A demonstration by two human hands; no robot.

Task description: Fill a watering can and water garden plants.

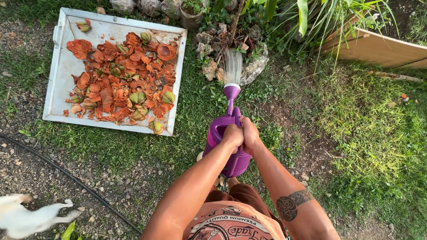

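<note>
A purple watering can (pixel 222 140) is tipped forward, and water sprays from its rose (pixel 231 90) onto rocks and small plants (pixel 231 58) ahead. My left hand (pixel 233 134) and my right hand (pixel 250 134) are both closed on the can's handle, side by side above its body. A dark tattoo band circles my right forearm.
A white metal tray (pixel 62 71) of orange and green husk pieces lies on the grass to the left. A black hose (pixel 66 174) crosses the gravel at lower left, near a white animal (pixel 26 218). Wooden boards (pixel 378 46) lean at upper right among leafy plants.
</note>
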